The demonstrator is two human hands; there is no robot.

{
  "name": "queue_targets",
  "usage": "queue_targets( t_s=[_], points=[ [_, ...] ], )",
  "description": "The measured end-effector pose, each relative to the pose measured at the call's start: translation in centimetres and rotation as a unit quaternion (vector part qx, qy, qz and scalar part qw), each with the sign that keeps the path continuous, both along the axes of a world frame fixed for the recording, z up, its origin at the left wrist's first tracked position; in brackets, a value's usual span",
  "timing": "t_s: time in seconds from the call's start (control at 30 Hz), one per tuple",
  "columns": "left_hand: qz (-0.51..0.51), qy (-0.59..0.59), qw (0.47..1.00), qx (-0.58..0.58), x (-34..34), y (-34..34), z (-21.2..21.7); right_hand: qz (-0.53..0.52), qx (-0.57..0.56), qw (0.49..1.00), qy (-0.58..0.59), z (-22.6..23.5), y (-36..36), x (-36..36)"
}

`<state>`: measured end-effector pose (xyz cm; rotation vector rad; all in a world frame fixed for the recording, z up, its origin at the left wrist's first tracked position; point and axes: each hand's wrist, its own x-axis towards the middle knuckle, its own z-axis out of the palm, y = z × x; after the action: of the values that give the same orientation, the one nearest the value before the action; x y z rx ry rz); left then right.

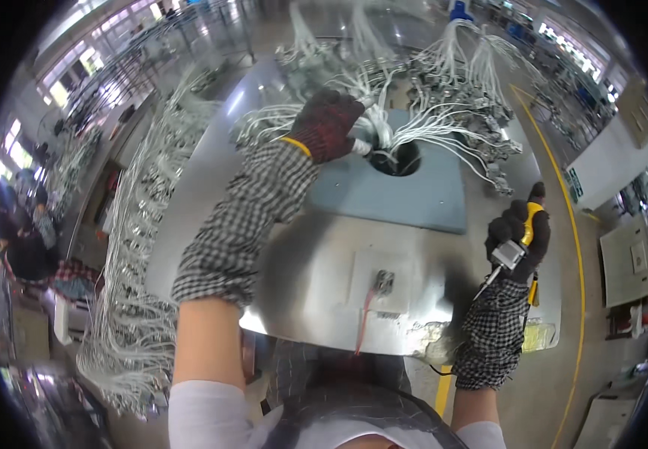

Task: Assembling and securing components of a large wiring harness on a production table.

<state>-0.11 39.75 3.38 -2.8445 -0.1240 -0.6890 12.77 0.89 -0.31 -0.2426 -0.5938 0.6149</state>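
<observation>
In a dark red glove, my left hand [329,123] is closed at a thick bundle of white cables [384,135], with its pale fingertips against them. The bundle rises from a round dark hole [399,159] in a blue-grey plate [391,198] and fans out to several metal-ended connectors [500,179]. My right hand [515,232], in a black glove, is closed around a yellow-and-black handled tool [535,221]; its working end is hidden. A small silver square piece [509,254] with a thin pale stem shows at the right palm, apart from the cables.
A shiny metal table [316,254] lies under the plate. A small metal fitting with a red cord [365,322] is near its front edge. More cables [125,284] hang at the left. At far left sits another person [32,232]. Yellow floor lines [575,224] run right.
</observation>
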Motion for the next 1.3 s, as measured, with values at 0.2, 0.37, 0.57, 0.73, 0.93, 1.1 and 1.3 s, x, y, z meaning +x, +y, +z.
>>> queue_targets(
  t_s=[0.2,0.37,0.57,0.73,0.93,1.1,1.3],
  points=[
    [0.047,0.183,0.979,-0.081,4.0,0.7,-0.2,-0.025,-0.018,1.000,-0.001,0.5,0.5,-0.9],
    [0.044,0.241,0.964,-0.102,3.2,-2.0,2.2,-0.055,-0.051,0.997,0.003,1.3,0.6,-1.4],
    [0.146,0.320,0.918,-0.181,6.4,-8.6,-0.3,-0.049,-0.093,0.994,-0.002,1.2,0.6,-1.4],
    [0.125,0.311,0.931,-0.144,6.9,-8.4,0.8,-0.016,-0.090,0.996,-0.018,0.6,0.8,-1.0],
    [0.136,0.135,0.941,-0.280,0.9,0.9,9.1,-0.009,-0.081,0.997,0.005,0.0,0.9,-0.9],
    [0.151,0.148,0.950,-0.230,-5.6,9.1,8.6,0.015,-0.093,0.996,-0.008,0.2,1.3,-0.9],
    [0.165,0.188,0.919,-0.304,-5.0,10.7,4.1,-0.022,-0.156,0.987,-0.018,0.8,1.3,-1.9]
  ],
)
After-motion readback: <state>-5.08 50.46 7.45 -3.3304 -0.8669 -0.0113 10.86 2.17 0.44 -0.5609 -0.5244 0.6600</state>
